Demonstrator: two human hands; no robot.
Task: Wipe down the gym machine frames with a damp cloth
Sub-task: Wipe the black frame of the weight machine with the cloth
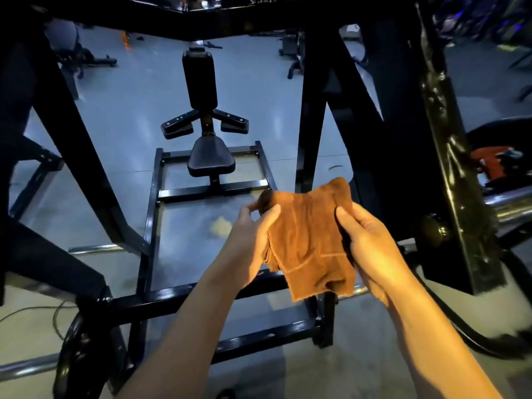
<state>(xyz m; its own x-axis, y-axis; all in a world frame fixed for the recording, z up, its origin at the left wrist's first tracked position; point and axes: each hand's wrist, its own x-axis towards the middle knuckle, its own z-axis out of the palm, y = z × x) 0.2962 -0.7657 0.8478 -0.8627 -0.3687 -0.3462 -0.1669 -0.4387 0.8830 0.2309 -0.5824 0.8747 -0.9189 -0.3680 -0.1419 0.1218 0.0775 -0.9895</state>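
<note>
Cloth (309,240): hanging in the air above the machine's base rails (201,300), near the seat (210,161)
Left hand (253,240): pinching the cloth's left edge
Right hand (371,243): gripping its right edge
Purpose: probably spreading or refolding it for wiping

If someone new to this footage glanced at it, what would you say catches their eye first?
Most likely the orange cloth, lit warmly in the lower middle and held up between the left hand and the right hand. Next, the black padded seat with its tall backrest, standing on the pale floor beyond. Heavy black frame beams crowd both sides.
</note>
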